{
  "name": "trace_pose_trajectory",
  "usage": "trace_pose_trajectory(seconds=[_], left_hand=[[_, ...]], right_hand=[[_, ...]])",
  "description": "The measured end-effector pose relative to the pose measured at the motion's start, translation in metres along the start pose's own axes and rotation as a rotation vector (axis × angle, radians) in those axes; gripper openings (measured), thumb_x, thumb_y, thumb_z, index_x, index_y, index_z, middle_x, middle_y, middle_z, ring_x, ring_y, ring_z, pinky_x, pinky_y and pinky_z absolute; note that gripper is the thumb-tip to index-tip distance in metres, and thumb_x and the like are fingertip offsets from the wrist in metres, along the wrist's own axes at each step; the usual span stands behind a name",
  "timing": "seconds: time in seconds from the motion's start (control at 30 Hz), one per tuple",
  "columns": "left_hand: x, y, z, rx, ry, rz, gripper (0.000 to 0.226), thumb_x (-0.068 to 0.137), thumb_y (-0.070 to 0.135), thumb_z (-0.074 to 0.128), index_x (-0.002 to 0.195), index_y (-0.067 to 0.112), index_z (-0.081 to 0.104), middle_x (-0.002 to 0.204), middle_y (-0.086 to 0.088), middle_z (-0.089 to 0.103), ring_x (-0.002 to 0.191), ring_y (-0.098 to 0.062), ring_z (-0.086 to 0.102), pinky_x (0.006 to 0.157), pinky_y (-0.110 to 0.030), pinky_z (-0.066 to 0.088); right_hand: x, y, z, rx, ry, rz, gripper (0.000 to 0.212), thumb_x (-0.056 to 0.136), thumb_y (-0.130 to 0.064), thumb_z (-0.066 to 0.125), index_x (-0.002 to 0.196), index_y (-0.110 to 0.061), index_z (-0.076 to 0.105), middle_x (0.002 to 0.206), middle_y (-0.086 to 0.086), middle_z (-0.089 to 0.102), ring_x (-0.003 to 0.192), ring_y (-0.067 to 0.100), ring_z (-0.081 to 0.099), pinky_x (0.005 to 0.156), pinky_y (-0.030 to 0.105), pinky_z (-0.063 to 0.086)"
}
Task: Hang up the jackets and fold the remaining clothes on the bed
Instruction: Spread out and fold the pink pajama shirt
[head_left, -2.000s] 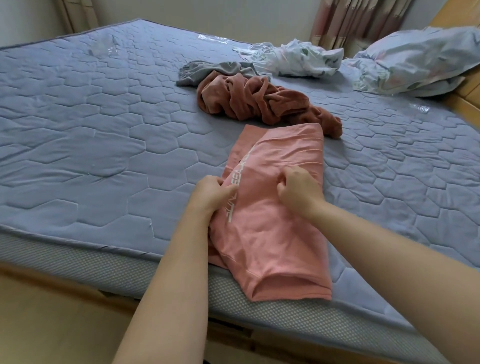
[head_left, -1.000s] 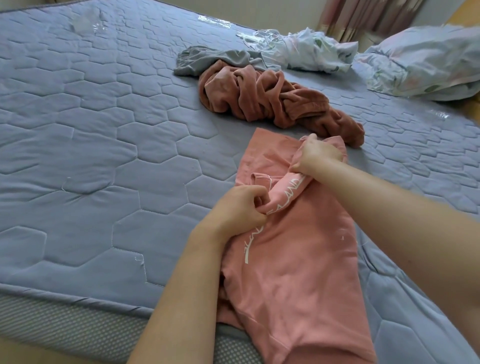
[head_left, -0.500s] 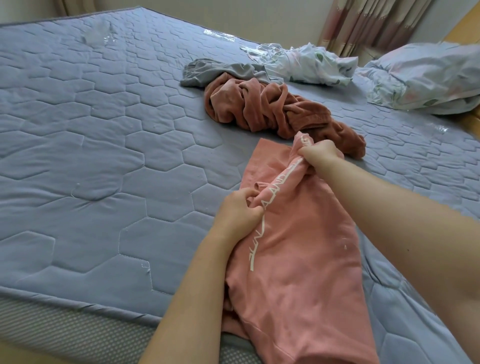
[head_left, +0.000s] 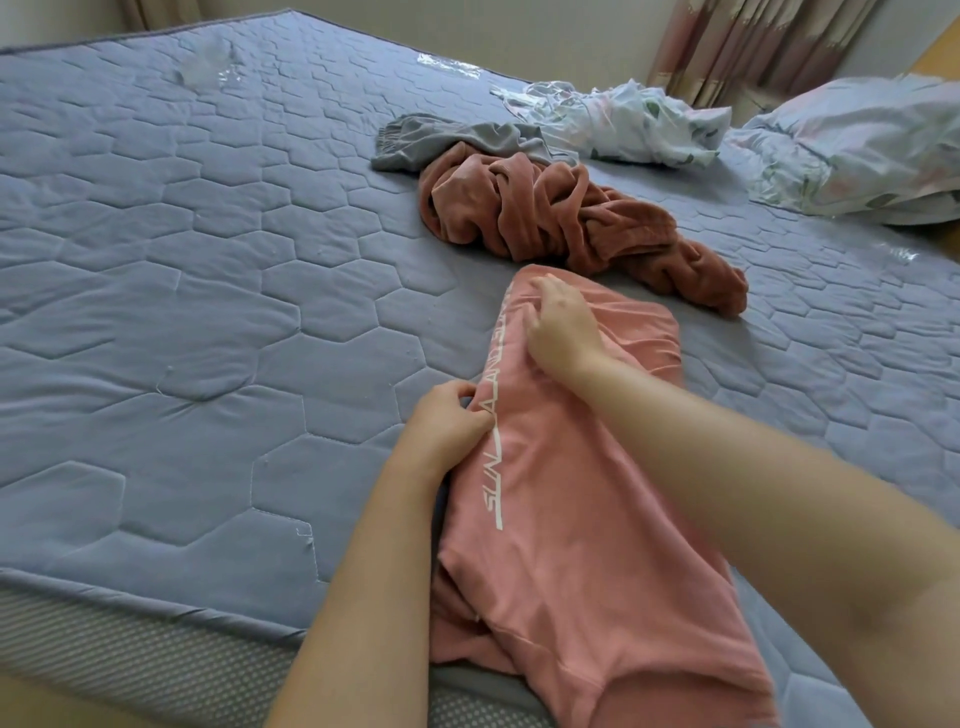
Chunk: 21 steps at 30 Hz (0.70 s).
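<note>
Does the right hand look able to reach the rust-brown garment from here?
Probably yes: the right hand lies on the far end of the pink garment, and the rust-brown garment sits just beyond, with only bare mattress between.
</note>
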<state>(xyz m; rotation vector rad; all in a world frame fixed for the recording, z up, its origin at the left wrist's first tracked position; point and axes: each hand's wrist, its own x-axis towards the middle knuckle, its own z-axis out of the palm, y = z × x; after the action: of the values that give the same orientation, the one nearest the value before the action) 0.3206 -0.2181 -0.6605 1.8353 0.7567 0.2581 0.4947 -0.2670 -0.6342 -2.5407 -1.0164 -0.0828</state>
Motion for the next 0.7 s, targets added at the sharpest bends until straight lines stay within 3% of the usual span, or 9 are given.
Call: trace_pose_trajectory(seconds=[0.07,0.17,0.27,0.37,0.43,0.57,0.63,0.7], left_hand=[[0.0,0.0,0.004,0.047,0.028,0.01,0.023,0.088,0.022,0.055,0.108,0.018,0.066,0.103,-0.002,0.069,0.097,-0.019,0.063,0.08,-0.029,0.048],[0.0,0.0,0.008,0.214,0.045,0.061,0.031,0.088,0.024,0.055,0.117,0.019,0.061,0.111,-0.007,0.066,0.105,-0.026,0.059,0.088,-0.035,0.047],[-0.004,0.002,0.007,0.379,0.059,0.153,0.048,0.089,0.026,0.055,0.135,0.021,0.048,0.127,-0.009,0.054,0.118,-0.028,0.051,0.099,-0.039,0.041],[-0.012,0.009,0.008,0.571,0.018,0.323,0.068,0.087,0.018,0.057,0.148,0.028,0.03,0.151,-0.002,0.031,0.136,-0.028,0.029,0.111,-0.044,0.029],[-0.021,0.017,0.014,0.679,-0.065,0.437,0.066,0.09,0.018,0.054,0.149,0.034,0.028,0.159,0.007,0.018,0.145,-0.023,0.012,0.116,-0.047,0.018],[-0.047,0.018,0.033,0.83,-0.261,0.485,0.049,0.1,0.033,0.039,0.148,0.035,0.029,0.159,0.011,0.017,0.148,-0.02,-0.002,0.119,-0.047,0.001],[-0.059,0.008,0.035,0.944,-0.299,0.402,0.053,0.1,0.044,0.035,0.15,0.036,0.02,0.161,0.009,0.005,0.148,-0.02,-0.008,0.118,-0.052,-0.001],[-0.065,-0.007,0.027,0.918,-0.26,0.293,0.058,0.099,0.049,0.035,0.151,0.038,0.014,0.161,0.008,-0.004,0.148,-0.021,-0.011,0.115,-0.056,0.001]], right_hand=[[-0.018,0.016,0.007,-0.19,-0.112,-0.021,0.049,0.101,-0.03,0.033,0.147,-0.013,0.031,0.156,0.011,0.025,0.144,0.027,0.02,0.117,0.042,0.013],[-0.05,0.032,0.012,-0.191,-0.188,0.012,0.053,0.102,-0.032,0.029,0.152,-0.016,0.019,0.16,0.007,0.012,0.147,0.022,0.008,0.118,0.039,0.002],[-0.081,0.033,0.004,-0.145,-0.261,0.004,0.053,0.103,-0.032,0.028,0.153,-0.016,0.016,0.161,0.006,0.009,0.148,0.019,0.005,0.118,0.037,0.003],[-0.119,0.037,-0.007,-0.144,-0.326,-0.021,0.054,0.103,-0.034,0.027,0.153,-0.019,0.013,0.161,0.004,0.005,0.148,0.018,0.003,0.118,0.038,0.004],[-0.147,0.038,-0.014,-0.161,-0.323,-0.043,0.054,0.103,-0.036,0.026,0.153,-0.02,0.013,0.161,0.003,0.005,0.148,0.017,0.002,0.118,0.039,0.003],[-0.199,0.038,-0.024,-0.214,-0.335,-0.079,0.056,0.101,-0.044,0.02,0.153,-0.024,0.014,0.161,0.002,0.004,0.148,0.017,-0.001,0.117,0.042,-0.001],[-0.221,0.041,-0.031,-0.215,-0.252,-0.094,0.07,0.09,-0.053,0.01,0.15,-0.02,0.025,0.161,0.006,0.008,0.148,0.02,0.003,0.117,0.046,-0.002],[-0.235,0.046,-0.04,-0.065,0.015,-0.013,0.069,0.087,-0.048,0.019,0.14,-0.011,0.043,0.155,0.016,0.025,0.144,0.029,0.019,0.117,0.046,0.009]])
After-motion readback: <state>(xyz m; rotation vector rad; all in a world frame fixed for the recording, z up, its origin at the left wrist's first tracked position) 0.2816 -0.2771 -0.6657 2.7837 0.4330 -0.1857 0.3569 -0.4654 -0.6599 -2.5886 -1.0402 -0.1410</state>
